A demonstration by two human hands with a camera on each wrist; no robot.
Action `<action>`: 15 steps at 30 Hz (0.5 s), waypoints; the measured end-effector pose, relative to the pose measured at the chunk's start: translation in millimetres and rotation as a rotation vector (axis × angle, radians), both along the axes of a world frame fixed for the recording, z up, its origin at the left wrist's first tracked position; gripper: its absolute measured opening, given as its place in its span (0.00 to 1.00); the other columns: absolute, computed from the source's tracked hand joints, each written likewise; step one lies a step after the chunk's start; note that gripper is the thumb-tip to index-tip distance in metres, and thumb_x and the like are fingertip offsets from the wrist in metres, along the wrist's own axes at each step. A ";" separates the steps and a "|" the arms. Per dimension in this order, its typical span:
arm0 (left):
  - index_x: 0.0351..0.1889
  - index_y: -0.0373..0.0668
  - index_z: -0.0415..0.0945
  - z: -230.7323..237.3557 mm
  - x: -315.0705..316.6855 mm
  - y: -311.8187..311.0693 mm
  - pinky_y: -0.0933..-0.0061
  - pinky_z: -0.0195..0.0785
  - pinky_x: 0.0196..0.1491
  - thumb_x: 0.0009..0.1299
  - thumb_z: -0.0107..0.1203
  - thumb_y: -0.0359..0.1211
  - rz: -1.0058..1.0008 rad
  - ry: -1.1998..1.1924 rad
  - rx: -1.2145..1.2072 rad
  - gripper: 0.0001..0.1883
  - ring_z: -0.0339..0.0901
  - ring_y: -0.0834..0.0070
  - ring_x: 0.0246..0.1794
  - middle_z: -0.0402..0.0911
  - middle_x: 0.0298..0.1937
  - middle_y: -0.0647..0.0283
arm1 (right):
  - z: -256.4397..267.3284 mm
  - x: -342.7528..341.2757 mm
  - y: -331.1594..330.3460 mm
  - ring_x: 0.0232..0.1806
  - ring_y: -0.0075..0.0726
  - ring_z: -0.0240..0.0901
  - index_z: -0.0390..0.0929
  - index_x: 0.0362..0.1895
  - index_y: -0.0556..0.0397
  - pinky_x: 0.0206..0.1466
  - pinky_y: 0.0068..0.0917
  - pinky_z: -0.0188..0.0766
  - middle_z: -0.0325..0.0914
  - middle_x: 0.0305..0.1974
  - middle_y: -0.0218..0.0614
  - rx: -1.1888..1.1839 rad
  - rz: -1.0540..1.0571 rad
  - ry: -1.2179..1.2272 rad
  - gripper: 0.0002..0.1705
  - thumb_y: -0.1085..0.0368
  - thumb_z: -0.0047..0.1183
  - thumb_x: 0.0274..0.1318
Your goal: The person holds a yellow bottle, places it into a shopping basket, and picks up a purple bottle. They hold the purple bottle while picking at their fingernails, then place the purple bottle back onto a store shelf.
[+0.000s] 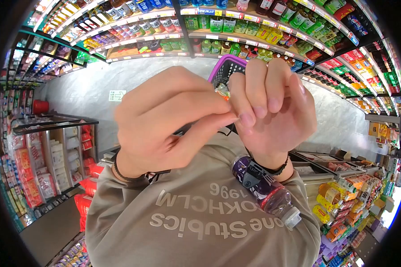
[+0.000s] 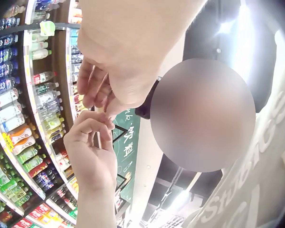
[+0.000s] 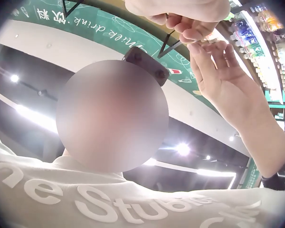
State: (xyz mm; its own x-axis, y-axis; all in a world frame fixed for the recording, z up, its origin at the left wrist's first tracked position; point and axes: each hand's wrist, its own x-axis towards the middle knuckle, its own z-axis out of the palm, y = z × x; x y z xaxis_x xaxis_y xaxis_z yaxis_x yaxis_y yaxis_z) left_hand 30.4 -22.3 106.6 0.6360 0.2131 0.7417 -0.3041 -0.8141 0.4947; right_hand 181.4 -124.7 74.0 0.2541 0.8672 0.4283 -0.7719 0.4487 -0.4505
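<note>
In front of the chest both hands are raised, and their fingertips meet. My left hand [image 1: 171, 118] has its fingers curled, with thumb and forefinger together at a fingertip of my right hand [image 1: 272, 107]. That right hand turns its palm to the head camera, its fingers loosely bent. Both wrist views show the same meeting, with the right hand [image 2: 92, 156] lower in the left wrist view and the left hand [image 3: 223, 80] at the right of the right wrist view. No object shows between the fingertips. A drink bottle [image 1: 265, 189] with a purple label lies slanted against the shirt by the right wrist.
A purple-rimmed shopping basket [image 1: 216, 73] stands on the grey floor [image 1: 82, 98] behind the hands. Shelves of bottled drinks [image 1: 249, 26] curve across the far side. A rack of packets [image 1: 53, 160] is on the left, and stacked bottles and packs [image 1: 343, 200] are on the right.
</note>
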 end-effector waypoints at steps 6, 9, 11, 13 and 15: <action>0.35 0.32 0.84 -1.1 3.0 1.4 0.75 0.66 0.27 0.49 0.71 0.20 0.034 -0.032 0.110 0.14 0.77 0.70 0.28 0.82 0.31 0.55 | -0.6 0.4 0.6 0.28 0.35 0.62 0.63 0.26 0.51 0.29 0.27 0.64 0.63 0.26 0.36 -0.011 0.027 0.031 0.24 0.53 0.32 0.76; 0.35 0.31 0.84 -0.8 2.6 1.8 0.74 0.67 0.27 0.48 0.71 0.20 0.049 -0.034 0.138 0.15 0.77 0.69 0.28 0.82 0.32 0.54 | -0.5 -1.0 0.5 0.28 0.35 0.62 0.63 0.26 0.51 0.30 0.27 0.64 0.63 0.26 0.36 -0.017 0.023 0.059 0.23 0.53 0.32 0.76; 0.35 0.31 0.84 0.4 1.1 0.4 0.73 0.67 0.27 0.48 0.70 0.20 0.076 -0.027 0.155 0.15 0.77 0.68 0.28 0.82 0.31 0.54 | -0.1 -1.5 0.0 0.29 0.36 0.62 0.62 0.26 0.51 0.29 0.27 0.64 0.63 0.26 0.36 -0.026 0.015 0.071 0.23 0.53 0.32 0.76; 0.35 0.32 0.84 3.1 -1.2 0.5 0.71 0.68 0.28 0.47 0.70 0.20 0.085 -0.006 0.242 0.16 0.77 0.67 0.27 0.82 0.31 0.55 | 1.6 -2.4 -0.5 0.29 0.36 0.62 0.62 0.26 0.51 0.29 0.27 0.64 0.63 0.26 0.36 -0.039 0.003 0.077 0.23 0.54 0.32 0.76; 0.36 0.33 0.84 4.0 -3.1 2.2 0.69 0.68 0.29 0.46 0.70 0.21 0.106 -0.001 0.343 0.16 0.77 0.66 0.27 0.82 0.31 0.57 | 1.7 -0.9 0.5 0.29 0.36 0.62 0.62 0.26 0.52 0.28 0.27 0.64 0.63 0.26 0.36 -0.030 0.014 0.060 0.23 0.54 0.31 0.76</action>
State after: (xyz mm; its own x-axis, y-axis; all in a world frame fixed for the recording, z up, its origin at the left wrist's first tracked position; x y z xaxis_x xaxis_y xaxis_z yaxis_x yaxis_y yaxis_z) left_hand 27.3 -20.0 110.6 0.6231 0.0168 0.7820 -0.2092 -0.9598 0.1873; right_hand 180.5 -124.2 75.7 0.2667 0.8828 0.3867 -0.8039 0.4251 -0.4160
